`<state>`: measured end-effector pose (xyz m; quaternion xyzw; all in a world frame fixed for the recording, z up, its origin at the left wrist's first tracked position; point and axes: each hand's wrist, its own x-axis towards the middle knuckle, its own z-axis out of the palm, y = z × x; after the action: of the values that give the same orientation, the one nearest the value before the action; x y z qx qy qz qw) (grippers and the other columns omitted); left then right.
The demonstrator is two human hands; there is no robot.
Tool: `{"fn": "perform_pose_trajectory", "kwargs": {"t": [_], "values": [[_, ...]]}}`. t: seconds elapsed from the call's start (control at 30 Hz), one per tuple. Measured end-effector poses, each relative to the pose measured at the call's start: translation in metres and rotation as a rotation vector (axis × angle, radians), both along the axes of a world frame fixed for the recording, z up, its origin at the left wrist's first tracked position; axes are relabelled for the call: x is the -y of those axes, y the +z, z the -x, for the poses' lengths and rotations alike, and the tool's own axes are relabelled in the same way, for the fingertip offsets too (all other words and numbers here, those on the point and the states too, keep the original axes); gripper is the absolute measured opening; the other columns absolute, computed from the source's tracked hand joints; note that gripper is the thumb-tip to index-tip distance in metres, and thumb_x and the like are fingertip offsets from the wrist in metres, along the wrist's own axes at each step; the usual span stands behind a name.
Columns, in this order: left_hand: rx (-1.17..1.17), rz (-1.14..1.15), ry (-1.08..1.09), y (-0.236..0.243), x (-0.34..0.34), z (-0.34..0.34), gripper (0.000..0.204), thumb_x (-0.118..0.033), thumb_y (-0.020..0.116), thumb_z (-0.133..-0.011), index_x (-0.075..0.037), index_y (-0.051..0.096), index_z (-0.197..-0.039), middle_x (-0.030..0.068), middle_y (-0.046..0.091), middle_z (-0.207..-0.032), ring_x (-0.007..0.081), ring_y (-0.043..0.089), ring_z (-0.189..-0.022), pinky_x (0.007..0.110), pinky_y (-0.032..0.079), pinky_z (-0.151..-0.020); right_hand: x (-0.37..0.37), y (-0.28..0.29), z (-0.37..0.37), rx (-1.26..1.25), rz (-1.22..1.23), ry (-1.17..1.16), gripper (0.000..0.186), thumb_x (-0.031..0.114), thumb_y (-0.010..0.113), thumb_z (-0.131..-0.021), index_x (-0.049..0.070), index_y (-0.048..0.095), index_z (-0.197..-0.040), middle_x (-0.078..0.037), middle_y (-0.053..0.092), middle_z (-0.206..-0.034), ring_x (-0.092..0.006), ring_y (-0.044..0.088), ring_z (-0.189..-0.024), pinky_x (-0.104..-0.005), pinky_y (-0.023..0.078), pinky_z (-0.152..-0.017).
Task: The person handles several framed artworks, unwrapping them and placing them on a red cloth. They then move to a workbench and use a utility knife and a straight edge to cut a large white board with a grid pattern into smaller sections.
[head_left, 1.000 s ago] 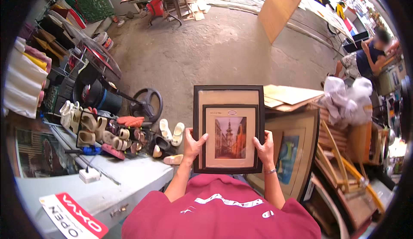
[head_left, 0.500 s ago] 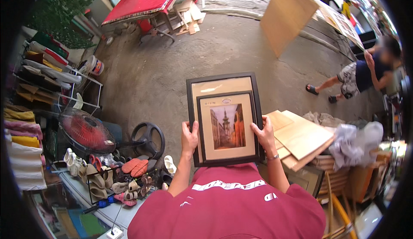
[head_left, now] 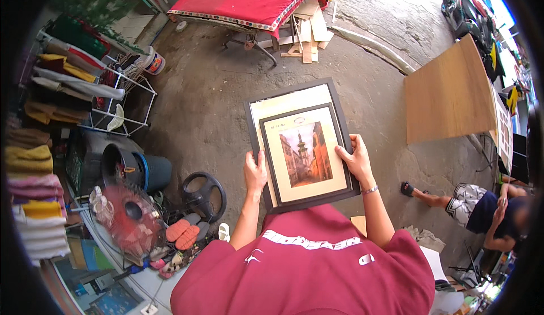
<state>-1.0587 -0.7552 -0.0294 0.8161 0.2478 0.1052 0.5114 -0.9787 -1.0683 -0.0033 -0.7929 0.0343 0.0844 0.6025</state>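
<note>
I hold two dark-edged picture frames stacked together in front of my chest. The smaller picture frame (head_left: 305,153) lies on top, showing a street scene with a tower inside a cream border. Behind it, the larger picture frame (head_left: 290,103) sticks out at the top and sides, with a pale area inside its dark border. My left hand (head_left: 256,172) is closed on the left edge of the stack, thumb up. On the right edge, my right hand (head_left: 356,159) grips both frames, its thumb over the smaller one's border. Both frames tilt slightly.
A red-covered table (head_left: 243,3) stands ahead, with wood offcuts (head_left: 309,29) beside it. At right are a plywood sheet (head_left: 450,91) and another person (head_left: 473,207). To my left are a fan (head_left: 133,213), a steering wheel (head_left: 204,196), sandals (head_left: 184,233) and a drying rack (head_left: 139,91).
My view has swung to the right, so the table and plywood sit differently in it. The stacked frames have tilted a little, and the wood panels by my right arm have mostly left view.
</note>
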Motion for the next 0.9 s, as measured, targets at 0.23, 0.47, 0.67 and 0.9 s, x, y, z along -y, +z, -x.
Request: {"fn": "perform_pose_trajectory", "kwargs": {"t": [0.23,0.47,0.67,0.9], "values": [[0.078,0.191,0.093,-0.002,-0.078,-0.216,0.048,-0.04,0.041,-0.11,0.001,0.057,-0.093,0.0071,0.058,-0.079,0.0174,0.054,-0.076,0.035,0.045,-0.074,-0.076,0.036,-0.224,-0.054,-0.128,0.073,0.048,0.023,0.077,-0.091,-0.003,0.052,-0.122,-0.014,0.066,-0.11,-0.016,0.063,-0.102,-0.0311,0.052,-0.089],[0.143,0.266,0.271,0.022,-0.167,-0.398,0.049,-0.037,0.038,-0.111,0.004,0.065,-0.111,0.0092,0.071,-0.1,0.0173,0.065,-0.091,0.032,0.051,-0.083,-0.173,0.065,-0.443,-0.081,-0.316,0.25,0.055,0.024,0.072,-0.096,-0.005,0.048,-0.136,-0.012,0.065,-0.114,-0.0148,0.061,-0.106,-0.0297,0.05,-0.092],[0.214,0.313,0.346,0.01,-0.254,-0.509,0.051,-0.041,0.039,-0.111,0.004,0.065,-0.116,0.0109,0.071,-0.107,0.0181,0.066,-0.095,0.033,0.051,-0.087,-0.264,0.069,-0.599,0.014,-0.168,0.48,0.055,0.03,0.068,-0.098,-0.002,0.05,-0.139,-0.019,0.067,-0.117,-0.0197,0.064,-0.107,-0.0327,0.05,-0.095],[0.211,0.358,0.692,-0.016,-0.355,-0.645,0.054,-0.043,0.039,-0.11,0.006,0.06,-0.123,0.0135,0.068,-0.114,0.0215,0.065,-0.099,0.035,0.05,-0.09,-0.378,0.037,-0.763,0.032,-0.011,0.565,0.041,0.026,0.059,-0.104,-0.005,0.056,-0.131,-0.006,0.066,-0.097,-0.0114,0.061,-0.089,-0.0284,0.05,-0.08]]}}
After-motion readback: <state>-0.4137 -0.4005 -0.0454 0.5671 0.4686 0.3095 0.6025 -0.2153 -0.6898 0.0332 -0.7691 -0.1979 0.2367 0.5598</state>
